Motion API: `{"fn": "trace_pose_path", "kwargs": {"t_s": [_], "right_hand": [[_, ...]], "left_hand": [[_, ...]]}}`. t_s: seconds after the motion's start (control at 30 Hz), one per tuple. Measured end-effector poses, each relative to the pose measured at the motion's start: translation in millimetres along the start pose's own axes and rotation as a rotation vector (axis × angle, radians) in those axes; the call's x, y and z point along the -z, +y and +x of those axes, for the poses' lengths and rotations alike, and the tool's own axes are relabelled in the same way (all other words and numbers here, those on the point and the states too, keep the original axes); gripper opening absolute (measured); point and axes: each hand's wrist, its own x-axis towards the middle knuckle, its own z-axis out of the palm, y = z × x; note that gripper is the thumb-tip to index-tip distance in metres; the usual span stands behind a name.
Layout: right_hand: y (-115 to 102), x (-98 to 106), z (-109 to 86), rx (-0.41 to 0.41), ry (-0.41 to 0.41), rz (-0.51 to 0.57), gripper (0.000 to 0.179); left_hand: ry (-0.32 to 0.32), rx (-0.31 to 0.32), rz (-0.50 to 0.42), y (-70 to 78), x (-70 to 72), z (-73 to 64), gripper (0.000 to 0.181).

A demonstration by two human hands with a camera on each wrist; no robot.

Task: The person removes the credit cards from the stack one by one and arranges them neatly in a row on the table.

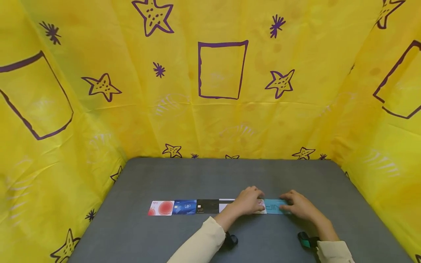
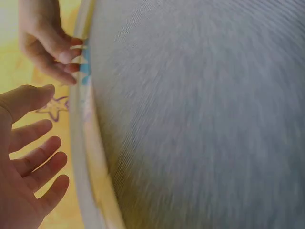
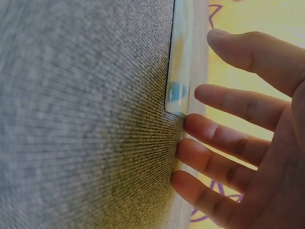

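Note:
Several plastic cards lie flat in a side-by-side row on the grey table. From the left come a white card with red circles (image 1: 165, 208), a blue VIP card (image 1: 185, 206), a black VIP card (image 1: 207, 206) and a white card with a dark stripe (image 1: 227, 201). My left hand (image 1: 249, 201) is over a patterned card (image 1: 262, 212), which it partly hides. At the row's right end is a teal VIP card (image 1: 273, 206). Loosely bent and spread, the fingers of my right hand (image 1: 300, 206) are at its right edge. Fingertips meet the card's corner in the right wrist view.
The grey table (image 1: 171, 179) has rounded back corners. Yellow cloth (image 1: 217, 124) with purple drawings hangs behind it and along both sides. A dark wrist strap (image 1: 309, 241) is on the right wrist, another (image 1: 231, 241) on the left.

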Motion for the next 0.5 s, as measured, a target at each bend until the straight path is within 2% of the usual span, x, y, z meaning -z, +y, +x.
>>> {"fn": "trace_pose_path", "kwargs": {"t_s": [0.13, 0.23, 0.33, 0.5], "right_hand": [[1.7, 0.6, -2.4, -0.020, -0.003, 0.004, 0.044], [3.1, 1.4, -3.6, -0.039, -0.009, 0.005, 0.044], [2.1, 2.2, -3.9, -0.047, -0.005, 0.005, 0.042], [4.6, 3.7, -5.4, -0.049, 0.006, 0.003, 0.040]], "left_hand": [[0.015, 0.002, -0.078, -8.9, 14.3, -11.2, 0.039], [0.052, 0.006, -0.135, -21.8, 24.7, -23.5, 0.040], [0.098, 0.020, -0.170, -42.4, 35.4, -40.0, 0.039], [0.209, 0.079, -0.214, -88.5, 53.1, -76.0, 0.037]]}}
